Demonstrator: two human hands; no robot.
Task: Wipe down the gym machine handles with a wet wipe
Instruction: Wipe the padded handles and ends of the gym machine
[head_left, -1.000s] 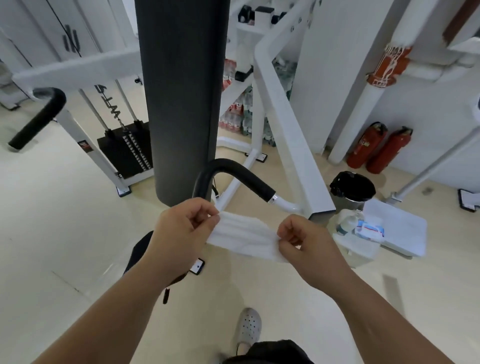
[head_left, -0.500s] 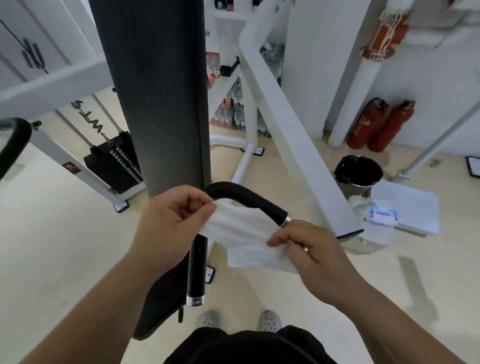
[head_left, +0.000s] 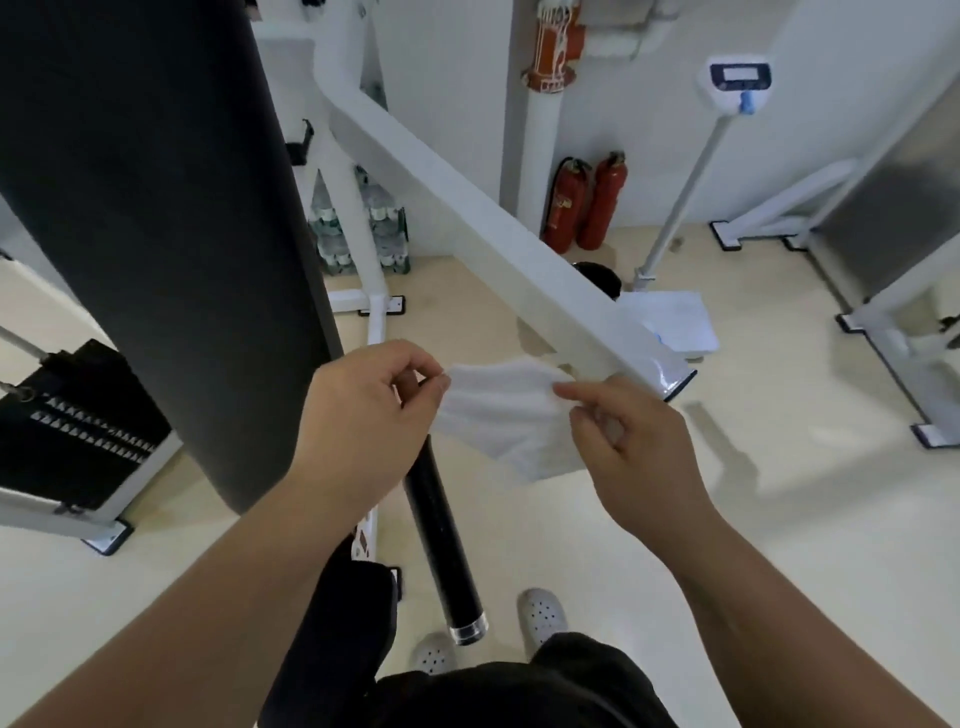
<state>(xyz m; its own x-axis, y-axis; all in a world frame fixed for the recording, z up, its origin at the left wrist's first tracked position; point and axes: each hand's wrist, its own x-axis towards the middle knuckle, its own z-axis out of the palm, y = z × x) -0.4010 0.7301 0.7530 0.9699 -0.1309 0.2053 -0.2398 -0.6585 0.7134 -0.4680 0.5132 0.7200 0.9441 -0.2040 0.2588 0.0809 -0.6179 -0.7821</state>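
Note:
A white wet wipe (head_left: 506, 415) is stretched between both hands at the middle of the view. My left hand (head_left: 363, 415) pinches its left edge with thumb and forefinger. My right hand (head_left: 628, 441) pinches its right edge. Below the wipe, the black foam handle (head_left: 444, 551) of the gym machine runs down toward me and ends in a chrome cap (head_left: 470, 631). The handle's upper bend is hidden behind the wipe and my left hand. Whether the wipe touches the handle I cannot tell.
A tall black back pad (head_left: 156, 234) fills the left. A white frame beam (head_left: 493, 249) slants across behind the wipe. A black weight stack (head_left: 72, 431) sits lower left. Two red fire extinguishers (head_left: 584, 202) stand by the wall beside a white scale (head_left: 670, 317). My shoes (head_left: 540, 613) show below.
The view has shifted closer and over the handle, which now points down toward my feet. Both hands have kept hold of the wipe and spread it over the handle's bend.

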